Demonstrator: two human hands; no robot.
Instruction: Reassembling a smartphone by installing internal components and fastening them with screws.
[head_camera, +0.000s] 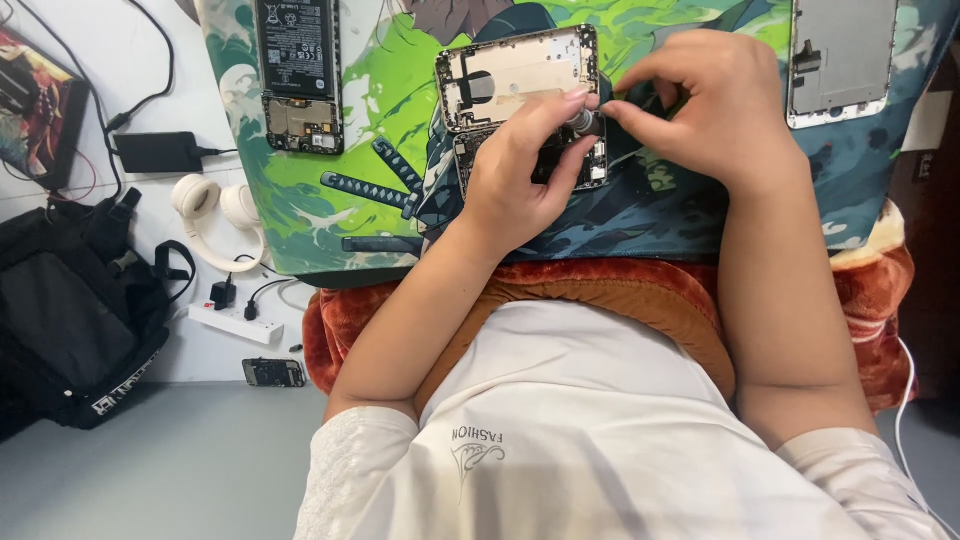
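A green and blue printed mat (330, 200) covers the work surface, which rests on an orange-brown plush cushion (620, 290) over the person's lap; beyond its left edge lies a white table (90, 60) and, lower, a grey floor (160, 460). On the mat, an opened phone (520, 100) with its back cover off lies near the middle, partly hidden by both hands. The left hand (520, 180) rests on the phone's lower half, fingers pinched narrow round a small silvery part (583, 122). The right hand (710, 110) meets it from the other side, fingertips closed on the same part. Another opened phone (298, 75) lies to the upper left, a bare phone frame (840, 60) to the upper right. Off the mat sit white headphones (215, 215), a black charger (158, 152), a white power strip (235, 322), a black bag (70, 310) and a small phone (272, 372).
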